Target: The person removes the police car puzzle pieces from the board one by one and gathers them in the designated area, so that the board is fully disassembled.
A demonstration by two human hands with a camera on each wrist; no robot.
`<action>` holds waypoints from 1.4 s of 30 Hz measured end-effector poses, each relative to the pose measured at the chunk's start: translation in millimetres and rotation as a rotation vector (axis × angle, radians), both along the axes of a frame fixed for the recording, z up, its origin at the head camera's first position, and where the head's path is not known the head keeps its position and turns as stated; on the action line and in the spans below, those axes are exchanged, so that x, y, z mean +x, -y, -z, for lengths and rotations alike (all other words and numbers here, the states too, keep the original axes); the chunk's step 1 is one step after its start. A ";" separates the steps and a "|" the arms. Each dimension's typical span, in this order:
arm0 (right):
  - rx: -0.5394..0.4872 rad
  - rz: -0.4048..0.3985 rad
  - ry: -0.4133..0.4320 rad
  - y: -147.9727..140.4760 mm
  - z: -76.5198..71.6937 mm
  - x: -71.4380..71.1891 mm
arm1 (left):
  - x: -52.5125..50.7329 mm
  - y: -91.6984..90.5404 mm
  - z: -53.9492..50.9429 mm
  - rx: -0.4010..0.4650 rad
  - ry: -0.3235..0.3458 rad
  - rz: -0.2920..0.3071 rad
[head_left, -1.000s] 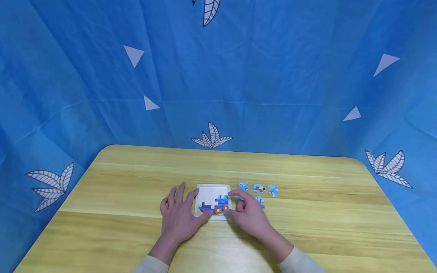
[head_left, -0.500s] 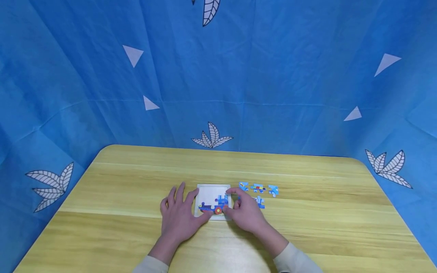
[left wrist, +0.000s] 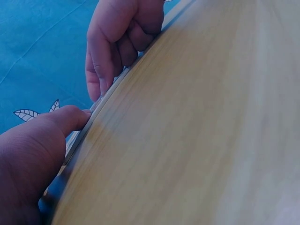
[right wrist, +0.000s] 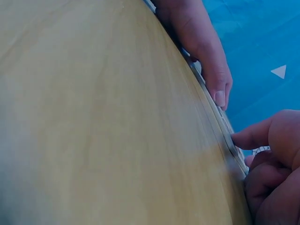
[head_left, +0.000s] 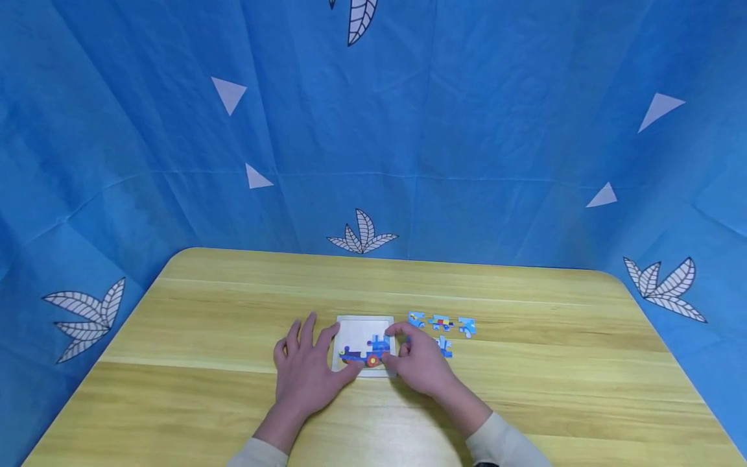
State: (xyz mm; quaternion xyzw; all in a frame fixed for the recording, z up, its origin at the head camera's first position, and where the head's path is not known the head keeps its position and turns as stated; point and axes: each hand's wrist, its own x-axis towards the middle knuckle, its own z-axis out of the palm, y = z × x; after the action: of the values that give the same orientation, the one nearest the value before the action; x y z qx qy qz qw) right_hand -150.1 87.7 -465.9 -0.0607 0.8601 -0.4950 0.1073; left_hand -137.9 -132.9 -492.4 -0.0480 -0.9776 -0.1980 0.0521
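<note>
at the near middle of the tabletop (head_left: pixel 554 363), the jigsaw tray (head_left: pixel 376 373) lies flat between two hands, with joined train pieces (head_left: pixel 379 344) filling its lower and right-hand part. the left hand (head_left: pixel 309 376) sits at the tray's 8 o'clock, fingers spread and unclenched, thumb at the near rim and index finger by the far left corner. the right hand (head_left: pixel 421 363), between 3 and 4 o'clock, has curled fingers, index and thumb tips at the right-hand pieces; whether they pinch one or only press, i cannot tell. compared with a second ago, this hand has slid slightly toward 9 o'clock, its thumb covering more of the printed train, while the left hand has not shifted. i take that as seating or squaring the pieces on that side; the tray's 11 o'clock area is bare. loose jigsaw pieces (head_left: pixel 441 322) lie between 2 and 3 o'clock from the tray, one partly hidden by the right hand. only the head view shows the printed faces; the left wrist view gives the tray edge-on with the left thumb touching it, and the right wrist view shows a right-hand fingertip meeting that edge.
</note>
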 end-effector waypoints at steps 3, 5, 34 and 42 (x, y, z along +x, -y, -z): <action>0.025 -0.006 -0.008 0.5 0.2 -0.7 | 0.1 -0.1 -0.3 -0.003 0.002 0.000; 0.037 -0.009 -0.010 0.6 0.3 -1.1 | 0.4 -0.1 -0.6 -0.003 0.005 0.000; 0.083 -0.039 -0.020 1.8 -6.6 0.0 | -0.3 0.3 0.5 -0.006 0.011 0.006; 0.077 -0.024 -0.030 2.5 -5.3 1.2 | 0.3 0.1 -0.4 -0.004 0.008 0.000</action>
State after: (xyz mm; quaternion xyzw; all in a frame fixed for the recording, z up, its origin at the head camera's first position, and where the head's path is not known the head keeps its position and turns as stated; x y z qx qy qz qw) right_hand -148.9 85.2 -460.6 -0.0741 0.8792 -0.4594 0.1025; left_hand -137.6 -133.0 -492.0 -0.0473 -0.9783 -0.1961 0.0479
